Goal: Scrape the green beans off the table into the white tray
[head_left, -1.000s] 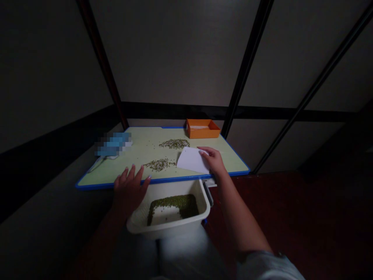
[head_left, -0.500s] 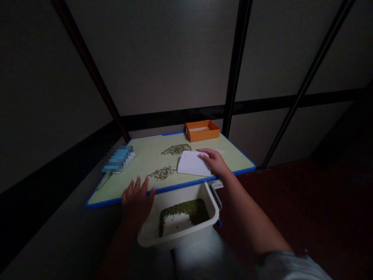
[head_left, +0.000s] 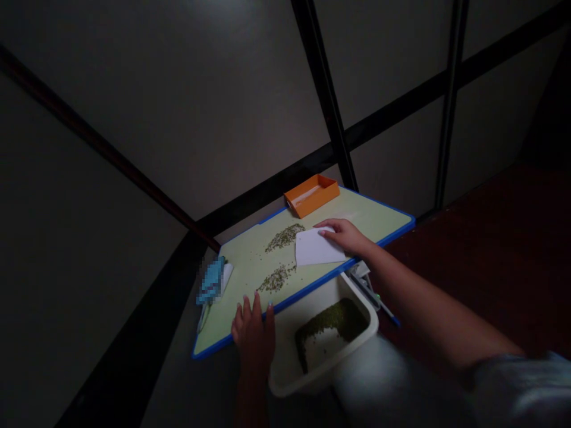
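My right hand [head_left: 345, 236] is closed on the right side of a flat white card [head_left: 317, 246], thumb on top, with the card over the pale green tabletop [head_left: 238, 255]. Left of the card lie two patches of small green grains, like mung beans: a farther pile [head_left: 285, 237] and a nearer pile [head_left: 275, 279]. At the table's front edge, close to the nearer pile, my left hand [head_left: 255, 336] has its fingers spread and holds nothing. Below the edge, a white plastic tub [head_left: 285, 375] contains more green grains [head_left: 341, 319] along its far and right sides.
An orange open box [head_left: 314, 199] stands at the table's back. A blurred blue object [head_left: 212, 280] rests at the left end, with a white item and a cable beside it. The table has a blue rim [head_left: 399, 224]. Panelled walls [head_left: 250, 119] rise behind.
The whole view has tilted and shifted, so the table and tub appear farther right. Against the table, both hands and the white card stay about where they were. The grain piles look the same.
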Motion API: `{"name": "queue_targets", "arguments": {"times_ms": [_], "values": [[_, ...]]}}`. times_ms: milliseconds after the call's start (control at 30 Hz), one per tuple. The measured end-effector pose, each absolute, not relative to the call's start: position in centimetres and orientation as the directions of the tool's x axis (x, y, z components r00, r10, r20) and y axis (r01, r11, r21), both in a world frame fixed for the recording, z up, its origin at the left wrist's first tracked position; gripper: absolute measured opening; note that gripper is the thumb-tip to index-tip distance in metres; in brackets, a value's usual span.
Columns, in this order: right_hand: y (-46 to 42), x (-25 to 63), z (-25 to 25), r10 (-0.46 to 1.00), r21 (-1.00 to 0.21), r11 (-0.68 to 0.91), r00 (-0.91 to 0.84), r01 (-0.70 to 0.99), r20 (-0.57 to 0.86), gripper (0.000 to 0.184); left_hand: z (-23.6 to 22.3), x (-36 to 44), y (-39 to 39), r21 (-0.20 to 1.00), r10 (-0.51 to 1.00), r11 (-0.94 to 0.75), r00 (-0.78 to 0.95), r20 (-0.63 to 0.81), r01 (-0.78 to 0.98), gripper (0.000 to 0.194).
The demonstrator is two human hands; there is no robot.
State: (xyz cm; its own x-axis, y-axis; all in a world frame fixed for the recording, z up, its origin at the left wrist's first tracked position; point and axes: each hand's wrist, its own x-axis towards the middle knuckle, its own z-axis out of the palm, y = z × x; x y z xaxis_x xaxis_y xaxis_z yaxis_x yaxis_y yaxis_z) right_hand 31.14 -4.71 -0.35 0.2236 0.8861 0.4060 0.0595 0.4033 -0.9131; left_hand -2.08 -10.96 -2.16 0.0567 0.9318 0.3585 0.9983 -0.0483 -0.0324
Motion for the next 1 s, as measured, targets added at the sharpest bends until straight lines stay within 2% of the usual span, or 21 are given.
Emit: {"name": "queue_targets", "arguments": {"times_ms": [300,1000], "values": [[-4.9,30.48,-0.05,0.89,-0.898,0.439,0.12,0.031,0.439,0.026,-2.23,-2.22,-10.74,0.035,0.939,-0.047,0.033,0.344,0.998,0.057],[-5.0,30.35,0.12,0.871,-0.872,0.489,-0.04,-0.001,0.489,0.03,-1.85,-2.28,-10.53,0.077,0.951,-0.039,0.014,0.309,0.996,0.059]]}}
